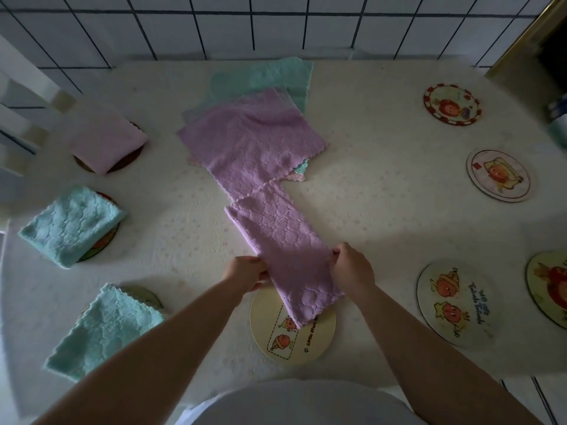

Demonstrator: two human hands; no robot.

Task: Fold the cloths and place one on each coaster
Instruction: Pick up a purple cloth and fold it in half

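Observation:
A purple cloth, folded into a long strip, lies across the table with its near end over a cream coaster. My left hand pinches its left edge and my right hand pinches its right edge. Behind it lies a pile of unfolded cloths, purple on top, teal beneath. On the left, folded cloths rest on coasters: a pink one, a teal one and another teal one.
Bare round coasters lie on the right: a red-rimmed one, a pale one, a cream one and one cut off by the frame edge. A tiled wall stands behind the table.

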